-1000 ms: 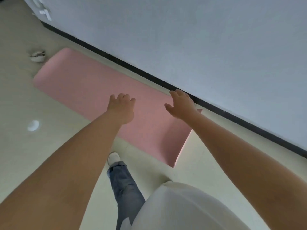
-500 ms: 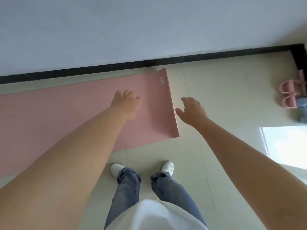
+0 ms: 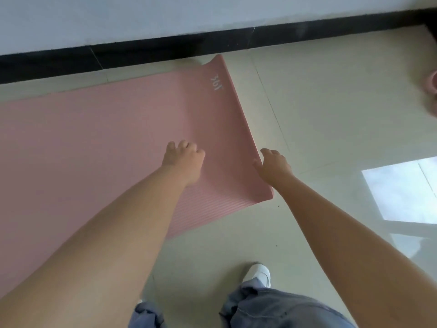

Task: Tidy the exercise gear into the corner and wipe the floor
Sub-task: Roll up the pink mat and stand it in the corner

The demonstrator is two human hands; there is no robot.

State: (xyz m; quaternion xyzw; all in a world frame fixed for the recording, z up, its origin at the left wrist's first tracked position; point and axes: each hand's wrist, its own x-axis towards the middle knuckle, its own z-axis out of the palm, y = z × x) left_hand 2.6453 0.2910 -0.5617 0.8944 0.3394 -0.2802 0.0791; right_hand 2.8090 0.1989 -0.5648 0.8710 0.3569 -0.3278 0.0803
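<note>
A pink exercise mat (image 3: 99, 138) lies flat on the pale tiled floor, parallel to the wall, with white "361" lettering near its far right corner. Its right short edge curls up slightly. My left hand (image 3: 185, 159) hovers over the mat close to that end, fingers loosely curled downward and holding nothing. My right hand (image 3: 273, 163) is at the mat's right edge, its thumb against the edge and its fingers relaxed over the bare floor beside it. Whether the fingers reach under the mat cannot be seen.
A grey wall with a black skirting board (image 3: 165, 47) runs along the far side. Part of a pink piece of gear (image 3: 434, 85) shows at the right border. A bright window reflection (image 3: 402, 190) lies on the floor at right. My white shoe (image 3: 257, 274) stands below the mat.
The view has swung round and dropped toward the mat's right end. Both hands have moved lower and nearer; the right hand has come in from the floor to the mat's edge.
</note>
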